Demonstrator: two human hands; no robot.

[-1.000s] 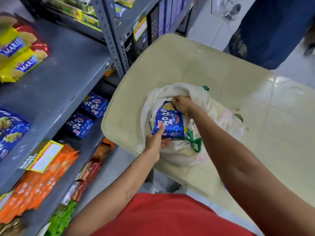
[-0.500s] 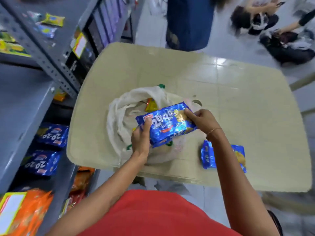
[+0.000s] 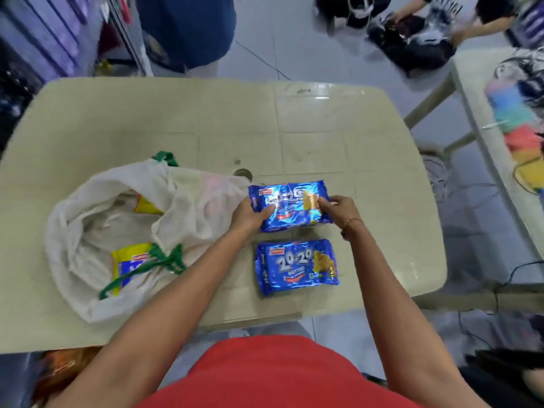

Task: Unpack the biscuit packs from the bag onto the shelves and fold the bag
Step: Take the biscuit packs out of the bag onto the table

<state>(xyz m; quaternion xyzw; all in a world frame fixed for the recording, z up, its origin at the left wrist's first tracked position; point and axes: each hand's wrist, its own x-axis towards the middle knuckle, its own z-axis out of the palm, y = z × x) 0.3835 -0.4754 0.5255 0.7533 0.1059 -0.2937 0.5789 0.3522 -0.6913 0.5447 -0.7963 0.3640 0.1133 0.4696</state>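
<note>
From the head view, I am seeing the left hand (image 3: 248, 214) and the right hand (image 3: 338, 209) both curling around the ends of one blue biscuit pack (image 3: 290, 205), thumbs pressing on its top face. I cannot tell whether it is resting on the beige worktop (image 3: 206, 119) or sitting just above it. A second blue pack (image 3: 296, 265) is lying flat just nearer me, apart from the first. The white cloth bag (image 3: 117, 231) is slumping open to the left, a yellow pack (image 3: 131, 266) showing at its mouth under the green handles (image 3: 164, 260). Beyond the worktop, pale floor tiles (image 3: 279, 39) and people in dark clothes are showing, blurred.
</note>
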